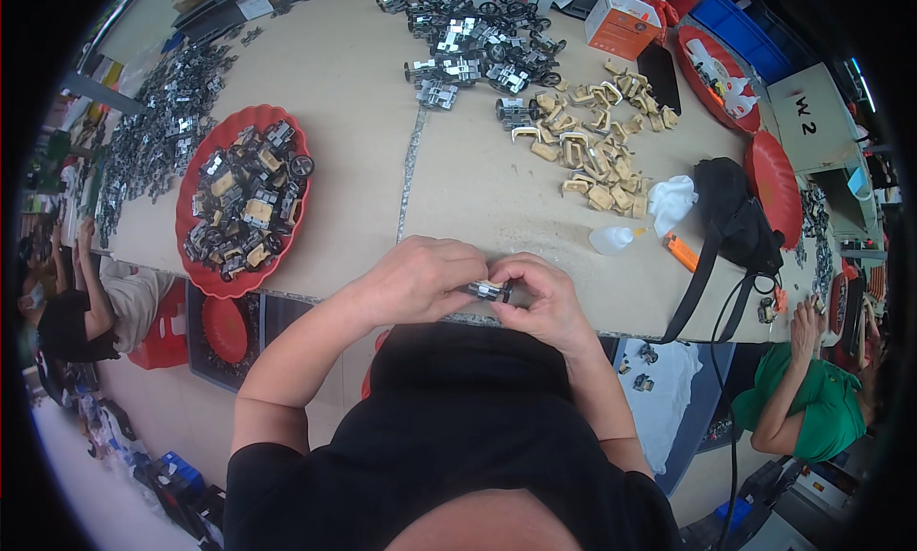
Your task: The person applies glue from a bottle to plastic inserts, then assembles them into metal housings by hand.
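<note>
Between your two hands, at the table's (363,93) near edge, sits a small metal wheeled part (489,290), long axis running nine to three o'clock. Your left hand (420,282) pinches its nine o'clock end, your right hand (540,298) closes on the three o'clock end; both touch it equally. At ten o'clock lies a red tray (196,264) of assembled pieces; at one o'clock, tan plastic brackets (597,140).

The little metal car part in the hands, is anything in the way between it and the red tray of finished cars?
Nothing visible. The metal part sits between the left hand and right hand; only bare table lies toward the red tray.
</note>
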A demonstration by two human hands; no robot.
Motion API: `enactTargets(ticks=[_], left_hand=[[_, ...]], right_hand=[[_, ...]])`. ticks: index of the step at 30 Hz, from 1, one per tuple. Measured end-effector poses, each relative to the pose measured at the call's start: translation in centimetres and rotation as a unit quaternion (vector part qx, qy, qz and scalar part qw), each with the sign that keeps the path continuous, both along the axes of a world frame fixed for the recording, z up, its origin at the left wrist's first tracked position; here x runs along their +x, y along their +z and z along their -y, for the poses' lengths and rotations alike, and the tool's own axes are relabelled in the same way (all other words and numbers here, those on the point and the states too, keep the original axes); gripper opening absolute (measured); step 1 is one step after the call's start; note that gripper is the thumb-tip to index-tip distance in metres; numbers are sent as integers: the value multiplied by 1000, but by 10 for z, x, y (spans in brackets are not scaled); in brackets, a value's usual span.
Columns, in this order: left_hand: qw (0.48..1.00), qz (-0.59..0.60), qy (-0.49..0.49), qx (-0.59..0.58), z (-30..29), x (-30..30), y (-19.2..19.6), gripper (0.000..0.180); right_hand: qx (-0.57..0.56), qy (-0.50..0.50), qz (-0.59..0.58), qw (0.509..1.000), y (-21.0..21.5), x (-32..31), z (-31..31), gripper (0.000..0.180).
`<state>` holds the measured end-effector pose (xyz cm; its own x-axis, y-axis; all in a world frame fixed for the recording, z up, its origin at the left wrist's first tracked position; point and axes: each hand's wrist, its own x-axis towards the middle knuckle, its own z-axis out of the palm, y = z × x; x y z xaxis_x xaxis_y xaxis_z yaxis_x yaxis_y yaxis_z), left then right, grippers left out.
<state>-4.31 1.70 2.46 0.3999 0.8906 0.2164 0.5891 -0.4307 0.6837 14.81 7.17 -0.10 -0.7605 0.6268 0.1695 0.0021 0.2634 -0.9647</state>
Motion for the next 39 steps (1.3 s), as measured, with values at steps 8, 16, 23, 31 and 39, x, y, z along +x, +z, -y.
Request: enactTargets(ticks=[8, 16, 23, 31, 39], left_hand=[[998, 9, 16, 55, 2, 3, -9, 24], [931, -198, 68, 298, 0, 3, -6, 23], [916, -172, 43, 361, 1, 16, -20, 23], [926, 295, 198, -126, 5, 34, -12, 47], [864, 382, 234, -231, 2, 48, -24, 38]], right_hand=[[6, -11, 4, 1000, -1, -1, 2, 24], [-284, -116, -81, 948, 2, -5, 4, 47], [-338, -75, -80, 935, -1, -7, 3, 30], [-319, -111, -99, 936, -1, -2, -2, 35], [-251, -108, -85, 958, -5, -5, 1, 37]])
